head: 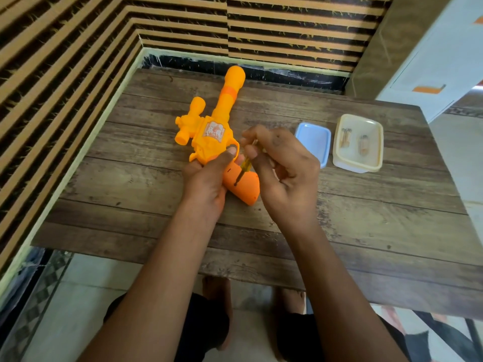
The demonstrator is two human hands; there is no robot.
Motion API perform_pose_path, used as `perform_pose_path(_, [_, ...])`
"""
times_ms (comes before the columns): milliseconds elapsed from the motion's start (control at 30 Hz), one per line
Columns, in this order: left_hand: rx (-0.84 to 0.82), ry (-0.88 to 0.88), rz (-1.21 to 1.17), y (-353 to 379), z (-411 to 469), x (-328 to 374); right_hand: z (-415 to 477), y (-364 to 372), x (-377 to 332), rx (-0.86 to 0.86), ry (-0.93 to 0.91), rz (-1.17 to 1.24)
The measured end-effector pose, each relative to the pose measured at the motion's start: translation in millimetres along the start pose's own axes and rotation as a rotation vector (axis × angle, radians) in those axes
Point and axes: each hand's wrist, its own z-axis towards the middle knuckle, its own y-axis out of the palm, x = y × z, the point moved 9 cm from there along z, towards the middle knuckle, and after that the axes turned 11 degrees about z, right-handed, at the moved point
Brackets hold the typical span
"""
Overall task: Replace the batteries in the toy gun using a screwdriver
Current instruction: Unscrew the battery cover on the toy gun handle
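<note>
Our arms (180, 270) cross the surface (366, 218) | left hand (206, 178) grips toy gun (209, 131) lying there | right hand (282, 165) pinches screwdriver (244, 169), tip on gun's handle | step: likely undoing cover screw | next: keep tip seated, turn steadily

Head camera, looking steeply down, close over table (366, 205).

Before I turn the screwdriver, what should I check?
1. Gun steady: the left hand grips the toy gun near its trigger: ok.
2. Tool held: the right hand pinches the screwdriver: ok.
3. Tip touching the gun's handle: ok.
4. Tip seated in a screw head: cannot tell.
5. Spares ready: the container on the table, beside its blue lid, holds what look like batteries: ok.
</note>
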Motion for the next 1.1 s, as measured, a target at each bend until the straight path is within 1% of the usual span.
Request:
perform_pose_path(67, [0.015,0.015,-0.011,-1.7,0.2,-0.7,1.0,-1.0,1.5,0.033,0.009,0.032])
perform_pose_path(200, [0.036,0.021,0.003,-4.4,3.8,-2.9,-3.3,0.1,-2.7,0.071,-0.028,-0.042])
perform_pose_path(333, [0.038,0.017,0.014,-4.0,7.5,-3.2,-1.8,1.7,-4.0,0.056,-0.010,0.004])
perform_pose_path(467, [0.048,0.006,0.029,-5.7,8.5,-4.7,-0.6,7.5,-7.3,-0.012,0.003,0.053])
perform_pose_path(533, [0.052,0.004,0.036,-5.8,7.3,-4.0,-0.2,6.7,-7.0,-0.016,0.005,0.088])
perform_pose_path(633, [0.007,0.012,0.024,-2.6,2.4,0.4,-0.3,8.4,-5.7,0.002,0.009,0.103])
perform_pose_path(700, [-0.007,0.021,0.035,-1.1,0.3,1.9,-0.7,6.9,-6.0,0.036,-0.005,0.071])
perform_pose_path(833, [0.007,0.010,0.032,-2.9,5.6,-0.5,-0.2,0.0,0.5,0.077,-0.007,0.031])
perform_pose_path(967, [0.007,-0.002,0.053,-3.1,6.9,-2.5,3.7,0.0,3.3,0.026,0.027,0.078])
perform_pose_path(1100, [-0.011,0.024,0.067,-0.8,2.3,2.7,2.0,5.1,-3.5,-0.016,0.034,0.093])
